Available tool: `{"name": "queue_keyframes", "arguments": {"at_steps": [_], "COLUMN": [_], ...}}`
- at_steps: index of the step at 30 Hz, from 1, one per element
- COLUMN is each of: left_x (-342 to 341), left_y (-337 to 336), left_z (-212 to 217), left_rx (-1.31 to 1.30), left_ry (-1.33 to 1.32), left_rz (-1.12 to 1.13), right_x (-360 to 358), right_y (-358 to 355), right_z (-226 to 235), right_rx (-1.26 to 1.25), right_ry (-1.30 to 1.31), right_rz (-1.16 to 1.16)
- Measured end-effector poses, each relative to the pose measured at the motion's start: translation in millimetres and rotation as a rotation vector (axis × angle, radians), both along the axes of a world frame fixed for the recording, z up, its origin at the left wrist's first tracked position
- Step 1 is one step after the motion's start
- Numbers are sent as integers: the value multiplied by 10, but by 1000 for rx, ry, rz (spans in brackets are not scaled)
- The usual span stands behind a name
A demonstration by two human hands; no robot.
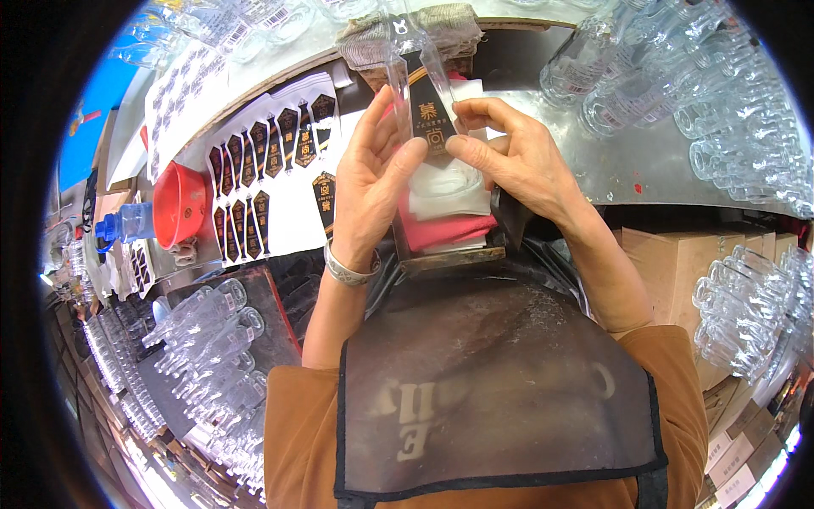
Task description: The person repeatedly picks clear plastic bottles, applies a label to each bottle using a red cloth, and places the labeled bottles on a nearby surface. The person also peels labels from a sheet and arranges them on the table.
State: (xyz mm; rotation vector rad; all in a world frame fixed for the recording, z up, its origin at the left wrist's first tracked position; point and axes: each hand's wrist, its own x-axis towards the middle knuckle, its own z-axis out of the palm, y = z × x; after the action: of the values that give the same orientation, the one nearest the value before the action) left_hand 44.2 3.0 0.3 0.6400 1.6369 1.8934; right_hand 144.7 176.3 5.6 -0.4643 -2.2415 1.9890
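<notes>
A clear glass bottle (448, 180) lies in front of me, its narrow neck pointing away and its base toward me. On its upper face sits a long black label with gold characters (428, 114). My left hand (370, 165) grips the bottle's left side, its thumb at the label's lower left. From the other side my right hand (517, 153) holds it, thumb on the label's lower right and index finger along the bottle's right side. Beneath the bottle are white padding and a folded red cloth (449, 233) in a small stand. Some fingers are partly hidden.
To the left lies a white sheet of several black labels (288, 199), beside a red plastic bowl (180, 204) and a blue-capped container (131, 222). A folded grey cloth (360, 44) lies ahead. Clear bottles (636, 85) crowd the right; more bottles (212, 356) stand lower left. Cardboard boxes (670, 271) stand lower right.
</notes>
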Motion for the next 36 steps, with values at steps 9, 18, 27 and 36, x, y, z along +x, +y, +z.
{"name": "queue_keyframes", "arguments": {"at_steps": [9,18,27,36], "left_x": [39,62,83,112], "left_y": [56,69,76,82], "left_z": [-7,-56,-50,-21], "left_rx": [-61,-107,-137,-156], "left_ry": [132,222,276,289], "left_rz": [71,117,140,162], "right_x": [0,-224,-772,-817], "right_y": [477,335,511,422], "right_z": [-591,321,553,768], "right_rx": [-815,-10,792,938], "right_ry": [-35,305,598,726], "right_rz": [-546,-3,115,45]}}
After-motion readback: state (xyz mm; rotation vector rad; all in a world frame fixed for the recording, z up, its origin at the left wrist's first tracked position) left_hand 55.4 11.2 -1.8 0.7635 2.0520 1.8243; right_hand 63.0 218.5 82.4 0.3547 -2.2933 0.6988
